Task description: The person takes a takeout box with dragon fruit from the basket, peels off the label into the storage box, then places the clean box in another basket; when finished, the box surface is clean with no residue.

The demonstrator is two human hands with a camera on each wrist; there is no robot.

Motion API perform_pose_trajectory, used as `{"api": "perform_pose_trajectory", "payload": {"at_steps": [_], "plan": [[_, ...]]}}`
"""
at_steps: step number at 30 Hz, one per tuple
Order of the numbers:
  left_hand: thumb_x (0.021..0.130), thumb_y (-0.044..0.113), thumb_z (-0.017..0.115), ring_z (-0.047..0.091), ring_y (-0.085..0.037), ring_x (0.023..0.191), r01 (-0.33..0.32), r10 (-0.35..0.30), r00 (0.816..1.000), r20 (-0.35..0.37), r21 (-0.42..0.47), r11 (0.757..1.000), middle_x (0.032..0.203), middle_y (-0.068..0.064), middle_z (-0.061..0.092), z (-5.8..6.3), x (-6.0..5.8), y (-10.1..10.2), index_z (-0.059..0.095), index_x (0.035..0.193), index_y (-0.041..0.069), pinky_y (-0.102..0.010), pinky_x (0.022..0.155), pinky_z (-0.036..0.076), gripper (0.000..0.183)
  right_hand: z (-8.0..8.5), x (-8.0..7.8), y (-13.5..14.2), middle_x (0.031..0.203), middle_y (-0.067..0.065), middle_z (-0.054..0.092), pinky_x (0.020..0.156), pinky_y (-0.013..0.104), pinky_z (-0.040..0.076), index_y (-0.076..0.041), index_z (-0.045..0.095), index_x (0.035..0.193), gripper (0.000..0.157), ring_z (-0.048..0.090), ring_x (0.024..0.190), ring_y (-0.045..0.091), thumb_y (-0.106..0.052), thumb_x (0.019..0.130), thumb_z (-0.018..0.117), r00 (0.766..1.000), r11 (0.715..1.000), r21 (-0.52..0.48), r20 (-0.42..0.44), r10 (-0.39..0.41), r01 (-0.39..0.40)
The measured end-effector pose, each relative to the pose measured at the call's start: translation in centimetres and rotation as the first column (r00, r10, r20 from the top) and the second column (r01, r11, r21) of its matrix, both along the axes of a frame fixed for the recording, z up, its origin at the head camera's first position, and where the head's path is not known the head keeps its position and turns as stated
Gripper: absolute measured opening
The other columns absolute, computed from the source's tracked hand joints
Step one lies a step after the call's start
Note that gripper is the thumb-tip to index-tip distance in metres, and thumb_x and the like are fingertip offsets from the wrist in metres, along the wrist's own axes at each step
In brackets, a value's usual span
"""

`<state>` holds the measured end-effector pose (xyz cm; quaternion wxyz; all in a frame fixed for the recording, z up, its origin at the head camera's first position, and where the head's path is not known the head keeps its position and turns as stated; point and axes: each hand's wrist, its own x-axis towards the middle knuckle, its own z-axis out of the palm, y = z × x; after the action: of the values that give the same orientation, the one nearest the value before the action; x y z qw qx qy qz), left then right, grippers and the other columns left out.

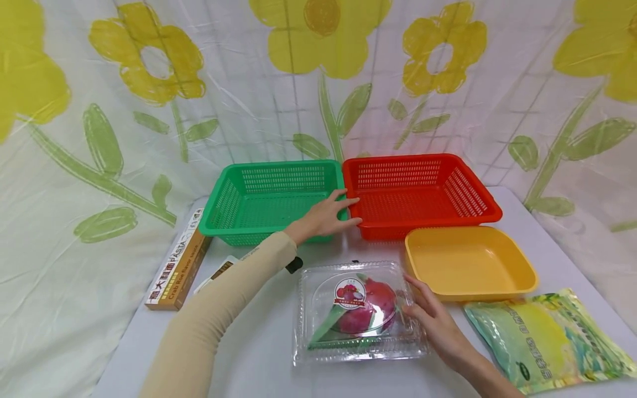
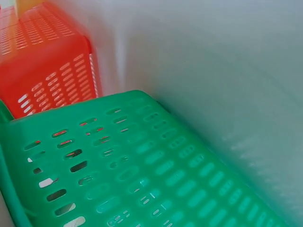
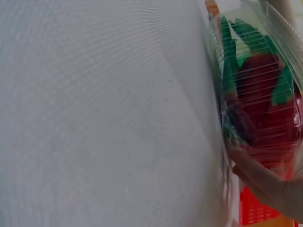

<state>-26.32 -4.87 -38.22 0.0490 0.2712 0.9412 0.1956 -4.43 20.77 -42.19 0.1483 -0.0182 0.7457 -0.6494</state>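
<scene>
A clear plastic clamshell box (image 1: 355, 312) with a red dragon fruit (image 1: 365, 312) inside lies on the white table near the front. My right hand (image 1: 430, 318) touches its right side with relaxed fingers; the right wrist view shows the box (image 3: 258, 99) close up with a fingertip (image 3: 258, 177) against it. My left hand (image 1: 325, 216), in a beige sleeve, reaches back and rests with straight fingers on the right rim of the green basket (image 1: 259, 199), next to the red basket (image 1: 418, 193). The left wrist view shows the green basket wall (image 2: 132, 165) and the red basket (image 2: 47, 66).
A yellow tray (image 1: 468, 262) stands right of the clamshell box. A green-yellow food bag (image 1: 547, 340) lies at the front right. A brown pasta box (image 1: 179, 262) lies at the left, with a small packet (image 1: 224, 271) partly hidden by my forearm. A flowered sheet hangs behind.
</scene>
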Motion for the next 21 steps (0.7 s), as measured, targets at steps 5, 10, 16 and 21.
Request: {"api": "perform_pose_trajectory", "payload": {"at_steps": [5,10,16,21], "plan": [[0.092,0.069,0.046,0.039,-0.034,0.137,-0.013,0.013,1.000,0.014,-0.011,1.000,0.163,-0.005,0.016,0.0,-0.1,-0.3,0.035,0.154,0.031,-0.054,0.105,0.039,0.073,0.4,-0.3,0.1,0.161,0.017,0.020,0.096,0.071,0.038,-0.023,0.029,0.154,0.064,0.024,0.142,0.048,-0.023,0.097,0.057,0.999,0.998,0.051,-0.031,0.025,-0.023],[0.093,0.067,0.046,0.037,-0.034,0.139,-0.012,0.012,0.999,0.033,-0.013,1.000,0.163,-0.005,0.015,0.4,0.1,-0.5,0.034,0.155,0.031,-0.056,0.106,0.038,0.073,0.9,-0.5,0.2,0.159,0.019,0.024,0.094,0.067,0.043,-0.023,0.029,0.154,0.066,0.029,0.139,0.051,-0.024,0.096,0.060,0.999,0.994,0.111,-0.046,0.026,-0.021],[0.095,0.063,0.048,0.036,-0.032,0.140,-0.007,0.007,1.000,0.019,-0.002,1.000,0.161,-0.005,0.021,1.2,0.5,-1.0,0.033,0.155,0.029,-0.057,0.105,0.038,0.070,1.3,-0.5,0.3,0.154,0.027,0.032,0.096,0.061,0.045,-0.019,0.028,0.155,0.070,0.040,0.132,0.053,-0.025,0.095,0.063,0.994,0.982,0.187,-0.104,0.037,-0.017],[0.095,0.062,0.048,0.034,-0.032,0.140,-0.003,0.003,1.000,-0.015,-0.005,1.000,0.160,-0.004,0.026,2.1,1.4,-1.6,0.034,0.155,0.029,-0.055,0.103,0.041,0.070,1.7,-0.8,0.3,0.153,0.025,0.033,0.097,0.057,0.046,-0.020,0.026,0.155,0.073,0.039,0.133,0.052,-0.029,0.094,0.066,0.993,0.972,0.236,-0.107,0.043,-0.017]]}}
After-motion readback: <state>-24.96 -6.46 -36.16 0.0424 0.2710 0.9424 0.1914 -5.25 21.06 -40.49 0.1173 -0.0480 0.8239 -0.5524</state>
